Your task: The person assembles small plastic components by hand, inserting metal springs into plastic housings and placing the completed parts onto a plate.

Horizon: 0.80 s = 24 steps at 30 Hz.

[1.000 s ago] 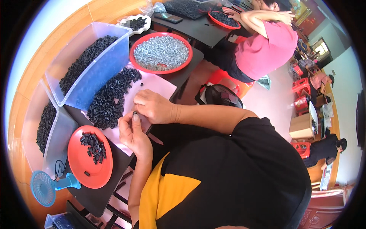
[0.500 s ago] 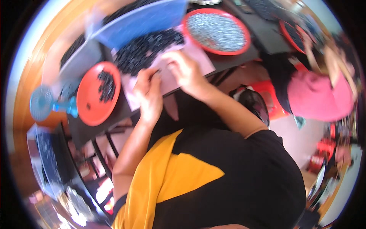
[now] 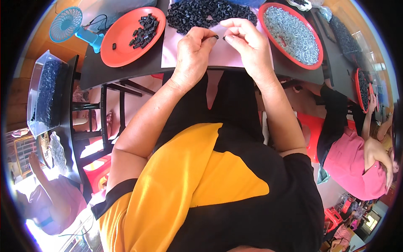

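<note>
Both hands meet over the pink mat (image 3: 235,54) at the near edge of the counter (image 3: 126,71). The left hand (image 3: 194,52) pinches a small black part (image 3: 216,37) at its fingertips, and the right hand (image 3: 247,42) pinches something tiny and dark toward it; what that piece is, I cannot tell. The two grips are almost touching, just below the black heap (image 3: 201,12).

To do this fitting well, I judge it best to keep both wrists low over the mat, hold each piece close to its tip, and bring them together in line, so a slip drops onto the mat and not into the lap.

The part is small, black, short and stubby, like those in the heap. More of them lie on the red plate (image 3: 121,46) to the left. A red tray (image 3: 268,21) of small silvery metal bits sits to the right.
</note>
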Each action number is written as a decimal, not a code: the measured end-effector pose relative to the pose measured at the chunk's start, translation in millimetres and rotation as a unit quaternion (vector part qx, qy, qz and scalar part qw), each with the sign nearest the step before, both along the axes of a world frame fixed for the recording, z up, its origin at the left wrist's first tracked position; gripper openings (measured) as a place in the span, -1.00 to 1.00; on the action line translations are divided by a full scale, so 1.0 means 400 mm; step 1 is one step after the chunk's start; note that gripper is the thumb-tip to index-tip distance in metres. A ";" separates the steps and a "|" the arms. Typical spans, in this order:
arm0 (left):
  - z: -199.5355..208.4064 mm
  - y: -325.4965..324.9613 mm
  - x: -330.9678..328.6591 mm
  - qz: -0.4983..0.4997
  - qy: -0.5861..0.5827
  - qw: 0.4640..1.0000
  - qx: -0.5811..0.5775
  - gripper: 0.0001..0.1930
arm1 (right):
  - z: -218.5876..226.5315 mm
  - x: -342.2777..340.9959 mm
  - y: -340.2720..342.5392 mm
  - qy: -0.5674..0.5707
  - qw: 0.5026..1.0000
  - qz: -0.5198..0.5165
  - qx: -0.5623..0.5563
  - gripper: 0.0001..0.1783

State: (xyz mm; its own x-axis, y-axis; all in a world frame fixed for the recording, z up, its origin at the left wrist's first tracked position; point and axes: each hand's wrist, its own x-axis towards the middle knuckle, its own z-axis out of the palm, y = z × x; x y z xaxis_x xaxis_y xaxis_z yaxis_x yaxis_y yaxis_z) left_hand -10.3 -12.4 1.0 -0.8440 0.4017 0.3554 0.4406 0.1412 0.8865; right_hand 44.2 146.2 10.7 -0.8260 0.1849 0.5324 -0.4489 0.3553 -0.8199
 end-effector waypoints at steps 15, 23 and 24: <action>-0.018 -0.009 -0.010 -0.037 0.023 0.998 0.048 -0.87 | 0.099 -0.043 0.000 -0.026 0.961 0.078 0.264 -0.78; -0.016 -0.016 -0.016 -0.053 -0.101 0.989 0.097 -0.88 | 0.086 -0.041 -0.031 -0.039 0.978 0.025 0.204 -0.77; -0.014 -0.017 -0.014 -0.055 -0.118 0.985 0.109 -0.88 | 0.088 -0.040 -0.034 -0.047 0.979 0.015 0.197 -0.77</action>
